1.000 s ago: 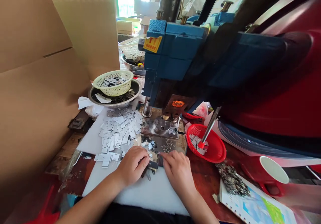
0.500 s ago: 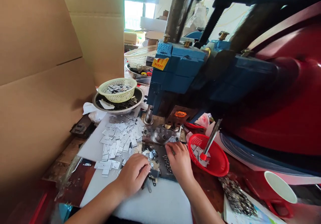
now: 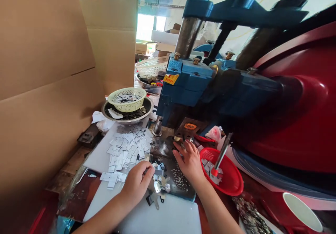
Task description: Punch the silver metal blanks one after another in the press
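Observation:
My left hand (image 3: 138,181) is closed in a pinch on a small flat metal plate (image 3: 158,172), whose grey end sticks out past the thumb. Just below it lie loose small metal parts (image 3: 156,186). My right hand (image 3: 189,158) reaches to the die (image 3: 168,146) under the blue press (image 3: 186,83), its fingers apart and nothing visible in them. Tiny metal pieces (image 3: 179,179) are scattered on the dark plate beside my right wrist. Many flat silver plates (image 3: 128,146) are spread on the white sheet to the left.
A red basket (image 3: 237,178) with plates stands right of my right hand, a metal rod with a red tip above it. At the back left, a pale basket (image 3: 126,106) sits in a metal bowl (image 3: 151,110). Cardboard (image 3: 44,52) walls the left; a red wheel (image 3: 301,122) fills the right.
My right hand has spread its fingers and reaches over the die. My left hand has shifted slightly left, with a plate now showing in its pinch. The view has tilted up.

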`<state>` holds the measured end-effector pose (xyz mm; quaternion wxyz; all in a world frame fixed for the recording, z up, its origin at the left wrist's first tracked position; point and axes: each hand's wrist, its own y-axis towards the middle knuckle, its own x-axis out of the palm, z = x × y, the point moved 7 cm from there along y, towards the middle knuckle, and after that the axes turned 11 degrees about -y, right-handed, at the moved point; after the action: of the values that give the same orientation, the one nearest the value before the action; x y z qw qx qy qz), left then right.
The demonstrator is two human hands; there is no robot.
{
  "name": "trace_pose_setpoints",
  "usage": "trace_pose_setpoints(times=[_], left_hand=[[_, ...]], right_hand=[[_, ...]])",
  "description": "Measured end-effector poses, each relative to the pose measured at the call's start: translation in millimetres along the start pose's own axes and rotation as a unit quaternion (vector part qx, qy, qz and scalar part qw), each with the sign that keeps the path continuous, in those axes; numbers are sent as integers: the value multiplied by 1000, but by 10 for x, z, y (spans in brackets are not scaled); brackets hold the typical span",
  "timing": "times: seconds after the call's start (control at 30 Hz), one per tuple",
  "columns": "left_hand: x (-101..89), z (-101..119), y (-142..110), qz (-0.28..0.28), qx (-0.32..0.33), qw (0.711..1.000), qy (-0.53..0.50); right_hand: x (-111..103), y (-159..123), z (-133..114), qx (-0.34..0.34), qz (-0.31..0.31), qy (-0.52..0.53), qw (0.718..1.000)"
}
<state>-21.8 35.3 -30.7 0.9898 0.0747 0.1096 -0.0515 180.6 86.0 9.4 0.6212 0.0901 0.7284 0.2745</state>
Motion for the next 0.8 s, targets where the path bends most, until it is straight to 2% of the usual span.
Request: trace_pose_setpoints(times=[0.1, 0.17, 0.33, 0.5, 0.6, 0.73, 0.8], left_hand=[[47, -138, 26, 3, -138, 980, -144], [96, -160, 27, 6, -201, 956, -212], [231, -54, 6, 9, -254, 914, -317], [317, -49, -58, 28, -293, 864, -408], [322, -26, -76, 31, -304, 849, -431], [315, 101, -64, 13, -287, 833, -472], [293, 154, -51, 11, -270, 838, -474]], right_hand=[[-89, -99, 36, 64, 15, 87, 994], [-134, -197, -21, 111, -4, 158, 981], [-76, -462, -443, 125, -148, 329, 924], [-22, -587, -435, 207, -149, 377, 891], [-77, -580, -421, 174, -113, 366, 907], [-350, -577, -488, 52, 18, 275, 960], [-461, -605, -530, 7, 67, 215, 974]])
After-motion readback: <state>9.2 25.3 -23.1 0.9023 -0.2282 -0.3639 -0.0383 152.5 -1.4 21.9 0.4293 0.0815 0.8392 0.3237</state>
